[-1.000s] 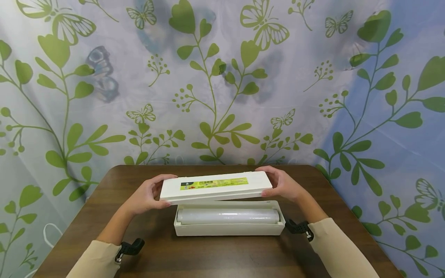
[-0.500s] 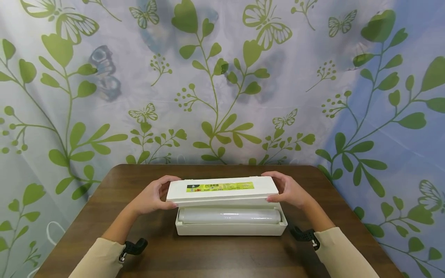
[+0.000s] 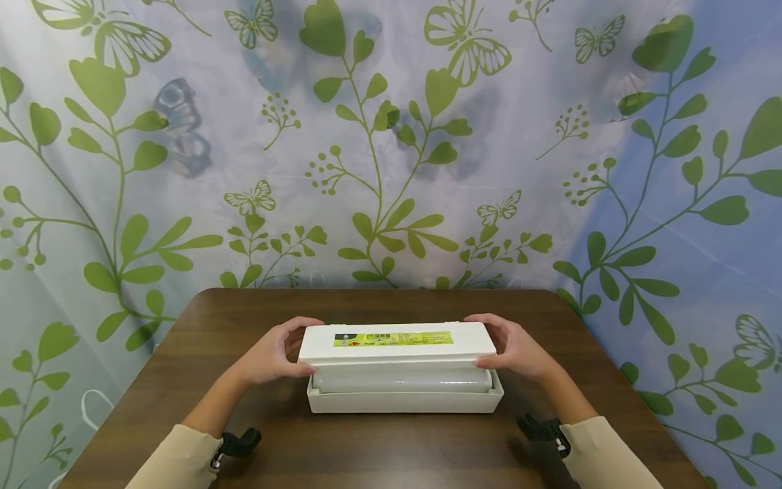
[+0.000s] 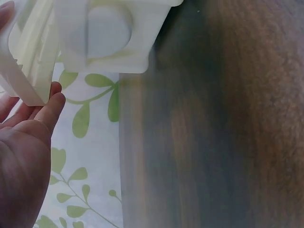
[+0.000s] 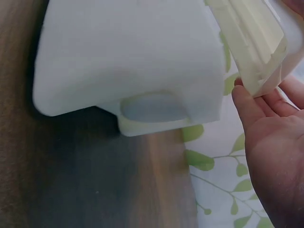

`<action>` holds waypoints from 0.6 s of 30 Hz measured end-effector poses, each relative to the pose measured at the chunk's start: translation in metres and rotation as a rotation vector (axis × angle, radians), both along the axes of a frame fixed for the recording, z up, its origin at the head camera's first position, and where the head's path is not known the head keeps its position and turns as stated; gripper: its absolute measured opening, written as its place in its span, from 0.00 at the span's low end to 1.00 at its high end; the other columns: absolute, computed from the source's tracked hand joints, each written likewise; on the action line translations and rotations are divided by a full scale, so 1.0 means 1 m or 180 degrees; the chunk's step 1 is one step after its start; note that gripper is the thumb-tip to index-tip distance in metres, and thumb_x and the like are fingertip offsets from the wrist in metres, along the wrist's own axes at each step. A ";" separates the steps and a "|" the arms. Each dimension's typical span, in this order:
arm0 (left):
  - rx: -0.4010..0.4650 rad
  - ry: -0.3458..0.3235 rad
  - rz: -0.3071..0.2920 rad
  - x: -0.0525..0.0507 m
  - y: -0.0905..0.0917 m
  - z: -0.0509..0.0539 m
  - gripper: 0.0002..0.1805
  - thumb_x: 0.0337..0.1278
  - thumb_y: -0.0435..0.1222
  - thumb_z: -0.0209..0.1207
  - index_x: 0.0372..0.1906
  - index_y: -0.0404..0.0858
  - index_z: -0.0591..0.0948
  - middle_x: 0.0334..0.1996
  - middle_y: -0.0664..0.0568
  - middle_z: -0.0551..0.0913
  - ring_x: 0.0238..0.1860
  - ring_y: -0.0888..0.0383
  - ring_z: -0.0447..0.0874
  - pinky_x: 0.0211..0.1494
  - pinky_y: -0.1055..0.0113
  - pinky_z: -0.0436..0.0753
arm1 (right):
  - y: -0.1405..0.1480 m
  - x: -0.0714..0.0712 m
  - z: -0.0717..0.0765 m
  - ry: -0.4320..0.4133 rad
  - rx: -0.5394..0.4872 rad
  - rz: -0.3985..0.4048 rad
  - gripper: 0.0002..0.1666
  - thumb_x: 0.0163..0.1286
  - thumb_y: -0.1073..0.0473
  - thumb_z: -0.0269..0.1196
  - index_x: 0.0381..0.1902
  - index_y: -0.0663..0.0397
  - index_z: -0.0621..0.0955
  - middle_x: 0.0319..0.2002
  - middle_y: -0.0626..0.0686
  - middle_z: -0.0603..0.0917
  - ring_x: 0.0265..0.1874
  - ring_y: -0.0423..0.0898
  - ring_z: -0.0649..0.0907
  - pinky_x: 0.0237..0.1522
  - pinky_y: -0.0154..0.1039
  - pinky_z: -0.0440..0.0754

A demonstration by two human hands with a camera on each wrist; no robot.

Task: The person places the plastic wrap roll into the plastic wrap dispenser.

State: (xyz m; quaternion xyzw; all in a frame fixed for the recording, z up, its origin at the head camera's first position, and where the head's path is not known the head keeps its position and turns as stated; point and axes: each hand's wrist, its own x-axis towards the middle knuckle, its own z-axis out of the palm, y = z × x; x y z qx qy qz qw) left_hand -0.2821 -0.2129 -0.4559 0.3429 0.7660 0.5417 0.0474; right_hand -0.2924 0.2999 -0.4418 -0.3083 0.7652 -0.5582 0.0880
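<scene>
In the head view, my left hand (image 3: 275,353) and right hand (image 3: 516,348) grip the two ends of a white lid (image 3: 391,355) with a green-yellow label. Thumbs are at its front edge and fingers behind. The lid is just above and behind a white cling film dispenser base (image 3: 403,403). Inside the base lies a roll of cling film (image 3: 403,382), its front part visible below the lid. The left wrist view catches the lid's underside (image 4: 40,57) and the base's end wall (image 4: 142,33). Similarly, the right wrist view has the lid (image 5: 251,42) apart from the base (image 5: 128,52).
Everything stands on a brown wooden table (image 3: 391,451). A curtain (image 3: 391,163) with green leaves and butterflies hangs behind its far edge. Dark wrist straps (image 3: 238,443) are worn on both arms. A white cord (image 3: 91,411) hangs beyond the table's left edge.
Both hands have lowered the lid toward the base and shifted it slightly right. Its tilt has levelled out. The base and roll have stayed in place.
</scene>
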 end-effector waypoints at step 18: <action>-0.0323 0.0046 0.0169 0.008 0.008 -0.008 0.39 0.49 0.39 0.78 0.67 0.41 0.73 0.62 0.48 0.79 0.62 0.55 0.79 0.67 0.77 0.72 | 0.009 0.009 -0.021 0.0029 -0.0123 0.0146 0.42 0.58 0.73 0.71 0.69 0.69 0.68 0.58 0.60 0.80 0.49 0.45 0.84 0.45 0.42 0.88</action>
